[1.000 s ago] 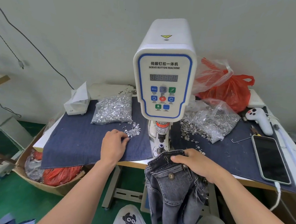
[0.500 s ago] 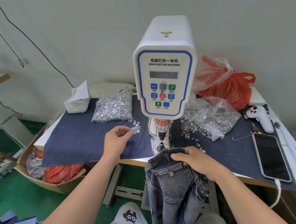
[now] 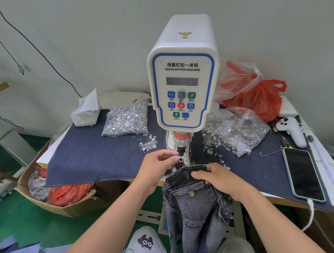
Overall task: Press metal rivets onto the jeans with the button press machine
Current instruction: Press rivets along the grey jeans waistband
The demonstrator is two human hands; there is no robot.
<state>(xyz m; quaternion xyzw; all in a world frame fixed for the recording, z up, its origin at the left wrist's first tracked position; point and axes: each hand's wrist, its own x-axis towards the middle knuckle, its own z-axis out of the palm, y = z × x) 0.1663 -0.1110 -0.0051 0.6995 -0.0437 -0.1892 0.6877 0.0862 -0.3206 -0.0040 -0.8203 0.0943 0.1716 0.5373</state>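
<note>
What you can't make out at the press

Your left hand (image 3: 155, 170) curls at the lower die (image 3: 180, 160), yet any rivet between its fingertips is too small to tell; your jeans (image 3: 193, 211) run off the bottom edge.

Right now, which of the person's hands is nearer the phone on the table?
Right. The right hand grips the jeans, left of the phone; the left hand is farther left, at the press die.
</note>
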